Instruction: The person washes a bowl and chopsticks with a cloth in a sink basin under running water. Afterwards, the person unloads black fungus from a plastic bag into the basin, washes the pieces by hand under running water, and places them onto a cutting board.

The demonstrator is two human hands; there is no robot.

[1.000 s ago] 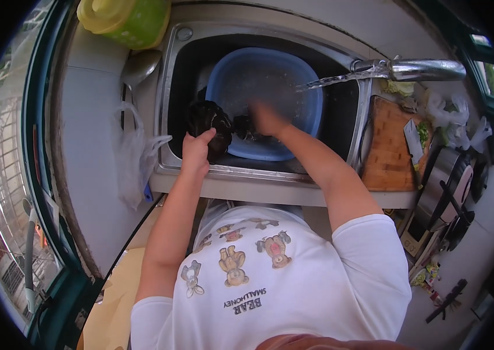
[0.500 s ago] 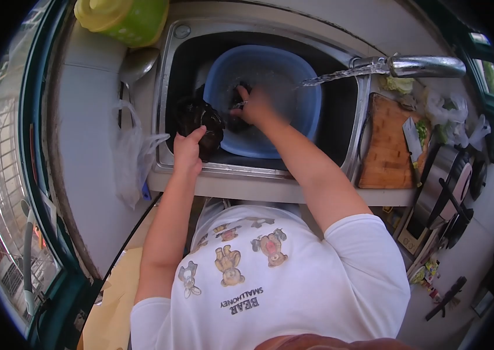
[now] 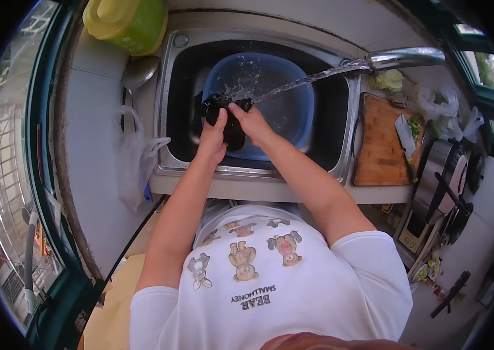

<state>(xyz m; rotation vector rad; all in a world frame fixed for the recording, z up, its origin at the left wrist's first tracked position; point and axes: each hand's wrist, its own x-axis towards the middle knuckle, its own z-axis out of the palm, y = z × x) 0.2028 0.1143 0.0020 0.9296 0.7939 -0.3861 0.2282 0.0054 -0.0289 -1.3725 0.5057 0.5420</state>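
Observation:
A dark, wet, floppy item point(image 3: 234, 133) is held over the blue basin point(image 3: 310, 111), which sits in the metal sink point(image 3: 343, 140). My left hand point(image 3: 213, 135) grips its left side, thumb on top. On its right side, my right hand point(image 3: 251, 123) holds the upper edge, thumb pressed on it. Water runs from the faucet point(image 3: 404, 58) onto the dark item and splashes above it. What exactly the item is I cannot make out.
Right of the sink lies a wooden cutting board point(image 3: 381, 143) with a knife point(image 3: 405, 137) and chopped greens. Beyond it are plastic bags point(image 3: 445, 108) and a metal appliance point(image 3: 442, 175). At left are a ladle point(image 3: 140, 73), a plastic bag point(image 3: 133, 157) and a yellow-green container point(image 3: 136, 26).
My right hand has come out of the basin's water and taken hold of the dark item. My left hand has moved right with it. The water stream now strikes the item.

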